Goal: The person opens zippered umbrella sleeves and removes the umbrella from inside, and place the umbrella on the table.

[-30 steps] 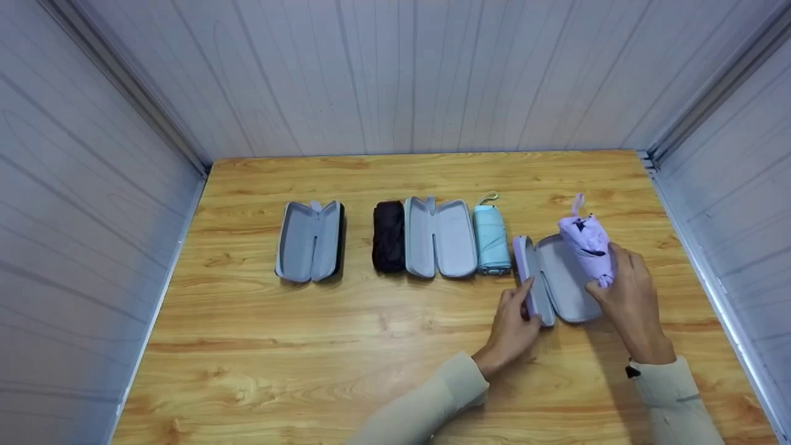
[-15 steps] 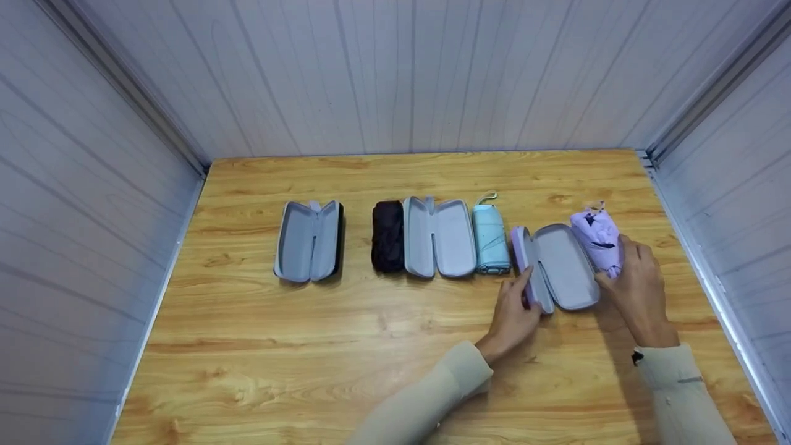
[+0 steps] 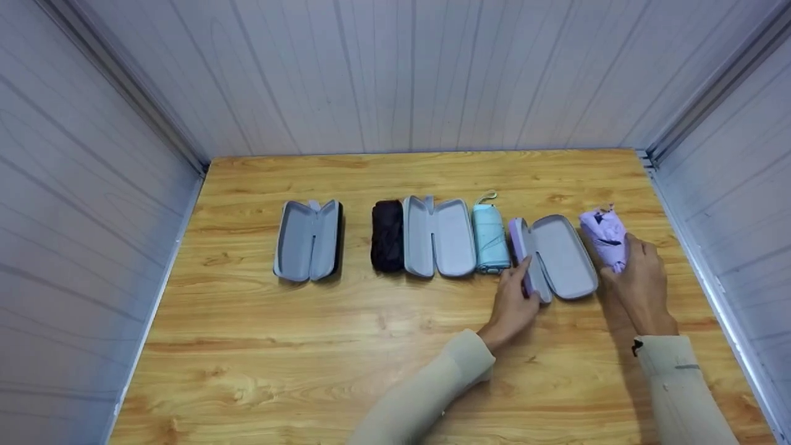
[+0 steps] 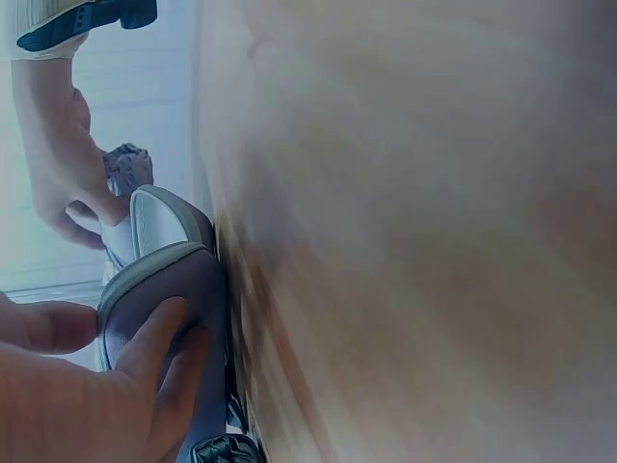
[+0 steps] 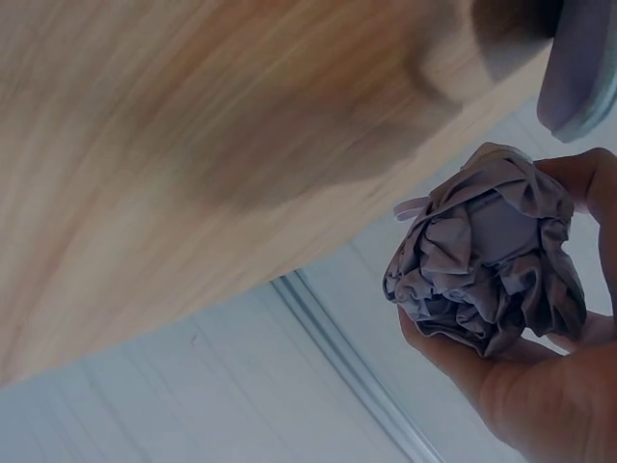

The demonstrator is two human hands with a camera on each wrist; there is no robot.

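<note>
A lilac folded umbrella [image 3: 605,236] is gripped in my right hand [image 3: 641,285], just above or at the table; which of the two I cannot tell. In the right wrist view its crumpled fabric end [image 5: 487,256] sits between thumb and fingers. My left hand [image 3: 511,304] pinches the left half of an open lilac zip case [image 3: 565,256] with a grey lining. In the left wrist view the thumb lies at the case's rim and the fingers on its outer shell [image 4: 198,294]. The umbrella is to the right of the case, close to its edge.
Left of the lilac case lies a light blue folded umbrella [image 3: 491,238] with a wrist loop. Beside it are an open grey-lined case [image 3: 454,238] and a black folded umbrella [image 3: 387,236]. Farther left stands another open case [image 3: 296,244] with a dark shell. Walls enclose the wooden table [image 3: 278,358].
The lilac umbrella has moved right and lower, from over the case to beside it. My left hand has slid the lilac case away from me and slightly left.
</note>
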